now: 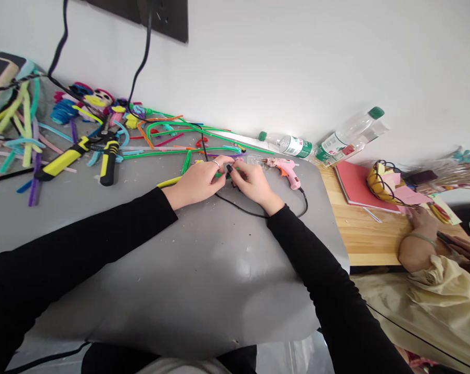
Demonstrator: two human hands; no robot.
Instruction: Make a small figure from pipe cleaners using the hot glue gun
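My left hand (198,183) and my right hand (253,184) meet over the grey mat (204,270), fingers pinched together on a green pipe cleaner (223,174) between them. A ring shows on a left finger. A black cord (243,209) runs under my right wrist to a pink glue gun (286,169) lying just right of my right hand. A yellow pipe cleaner (168,182) pokes out from under my left hand.
Yellow-handled pliers (87,151) and many coloured pipe cleaners (168,136) lie at the back left. Two plastic bottles (324,144) lie by the wall. On the wooden table (360,234) sit a red notebook (355,184) and another person's hands (430,234).
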